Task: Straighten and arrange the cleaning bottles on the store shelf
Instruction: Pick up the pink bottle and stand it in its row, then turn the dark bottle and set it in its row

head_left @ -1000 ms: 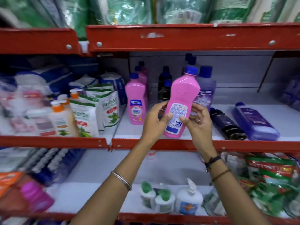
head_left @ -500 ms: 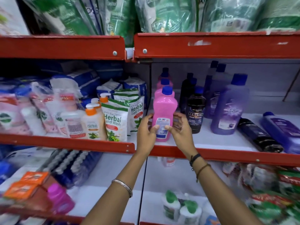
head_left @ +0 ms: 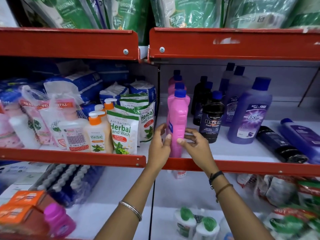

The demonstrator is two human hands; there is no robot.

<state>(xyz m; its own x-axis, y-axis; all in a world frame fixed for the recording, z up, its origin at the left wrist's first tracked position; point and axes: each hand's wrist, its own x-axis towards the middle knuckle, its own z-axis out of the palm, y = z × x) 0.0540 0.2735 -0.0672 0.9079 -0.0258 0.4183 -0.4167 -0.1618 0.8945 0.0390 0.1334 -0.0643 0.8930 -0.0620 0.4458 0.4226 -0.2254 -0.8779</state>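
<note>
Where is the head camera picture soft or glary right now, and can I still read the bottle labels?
Head view: centre sharp, the black Bactin bottle and purple Bactin bottle labels readable; the pink bottle shows its side, label mostly turned away; lower corners smeared with blur, the magenta bottle unreadable; glare on the green pouches up top; red shelf edges bow from wide-angle distortion.

On the shelf [head_left: 225,153] stand four pink bottles [head_left: 178,122], three black bottles [head_left: 211,118] and three purple bottles [head_left: 249,115]. Near its right edge one black bottle [head_left: 280,144] and one purple bottle [head_left: 301,135] lie flat.
</note>
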